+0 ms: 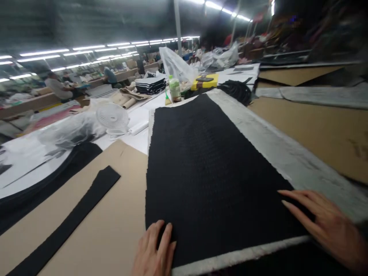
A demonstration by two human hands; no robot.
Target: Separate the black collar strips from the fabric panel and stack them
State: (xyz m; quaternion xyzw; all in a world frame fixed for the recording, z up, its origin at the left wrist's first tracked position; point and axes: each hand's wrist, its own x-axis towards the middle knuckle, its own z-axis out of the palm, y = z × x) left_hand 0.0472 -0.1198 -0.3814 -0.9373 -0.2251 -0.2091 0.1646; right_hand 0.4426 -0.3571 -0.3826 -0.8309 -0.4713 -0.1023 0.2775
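A large black fabric panel (207, 165) lies flat on a pale, worn board (276, 149) whose edges show along the right and front. My left hand (156, 249) rests on the panel's near left corner, fingers stretched out over the cloth. At the near right edge, my right hand (319, 218) touches the panel with its fingers extended and apart. Neither hand grips anything. To the left, a narrow black fabric strip (71, 214) lies across a tan sheet (120, 214).
Beyond the panel stand a green-labelled bottle (174, 90), a yellow box (205, 82) and a coil of black strips (235, 91). A white fan (112, 117) and clear plastic sit left. Brown board (316, 130) extends right. Seated people (57, 86) work in the background.
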